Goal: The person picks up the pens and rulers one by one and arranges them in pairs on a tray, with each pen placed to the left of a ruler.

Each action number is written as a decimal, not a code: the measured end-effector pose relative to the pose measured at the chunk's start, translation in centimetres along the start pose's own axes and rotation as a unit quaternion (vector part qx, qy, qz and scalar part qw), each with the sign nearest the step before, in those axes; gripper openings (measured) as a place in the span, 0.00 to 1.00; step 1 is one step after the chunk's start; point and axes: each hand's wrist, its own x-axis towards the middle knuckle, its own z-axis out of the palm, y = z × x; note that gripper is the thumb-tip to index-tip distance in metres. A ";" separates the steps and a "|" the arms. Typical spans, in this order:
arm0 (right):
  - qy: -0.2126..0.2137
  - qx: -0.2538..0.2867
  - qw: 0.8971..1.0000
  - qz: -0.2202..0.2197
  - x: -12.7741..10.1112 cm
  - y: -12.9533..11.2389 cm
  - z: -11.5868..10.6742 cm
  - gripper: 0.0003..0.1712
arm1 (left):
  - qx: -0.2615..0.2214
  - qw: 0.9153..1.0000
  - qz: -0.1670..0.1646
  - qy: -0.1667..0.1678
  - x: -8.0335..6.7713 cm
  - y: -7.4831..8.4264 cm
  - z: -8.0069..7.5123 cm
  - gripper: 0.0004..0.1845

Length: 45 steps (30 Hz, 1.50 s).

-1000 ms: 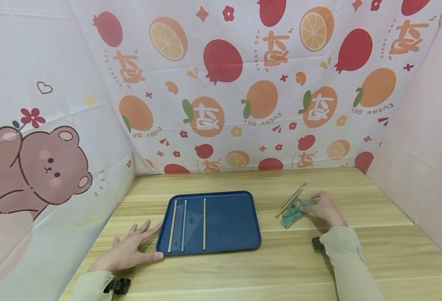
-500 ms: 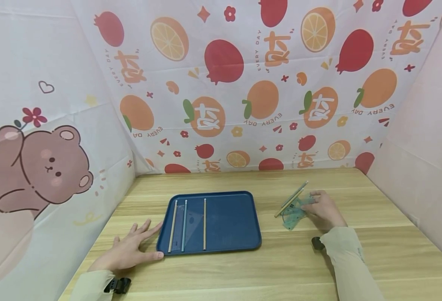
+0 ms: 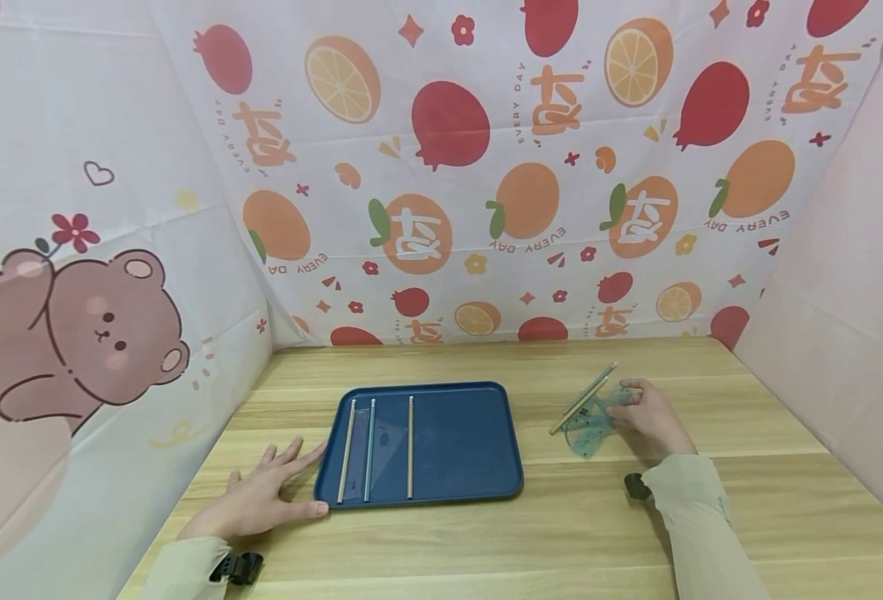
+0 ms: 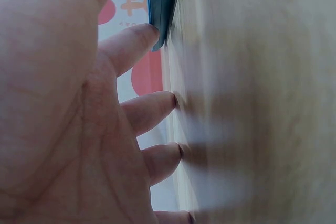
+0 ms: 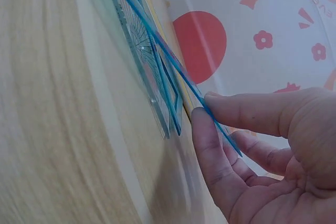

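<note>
The right hand (image 3: 651, 417) pinches the edge of a clear teal protractor (image 3: 587, 425), tilted up off the desk (image 3: 606, 533) among rulers just left of its fingertips (image 5: 202, 116). Lifting it alone calls for a firm thumb-and-finger pinch. The left hand (image 3: 257, 500) lies flat with fingers apart, touching the blue tray (image 3: 456, 442).

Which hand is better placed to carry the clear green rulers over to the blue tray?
Right, probably. The right hand already pinches the green rulers, while the left hand lies flat against the blue tray edge, steadying it.
</note>
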 end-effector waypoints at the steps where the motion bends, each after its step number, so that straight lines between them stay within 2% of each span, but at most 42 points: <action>1: -0.001 -0.001 1.000 -0.001 0.0 0.0 0.0 0.42 | 0.001 1.000 0.001 0.001 0.0 0.0 0.0 0.52; 9: 0.002 0.031 1.000 0.000 0.0 -0.3 -0.3 0.45 | 0.001 1.000 0.000 0.000 -0.1 0.1 -0.1 0.52; 16: 0.008 0.032 0.999 -0.008 0.0 -0.2 -0.4 0.44 | 0.004 1.000 0.000 0.002 -0.2 0.1 -0.1 0.52; 31: 0.005 0.092 0.996 0.006 0.0 -0.9 -0.3 0.50 | -0.007 1.000 -0.008 -0.006 -0.1 0.1 -0.1 0.53; 45: 0.008 0.060 0.998 -0.022 -0.1 -2.8 0.9 0.45 | -0.012 1.000 -0.010 -0.003 -0.1 0.1 0.0 0.54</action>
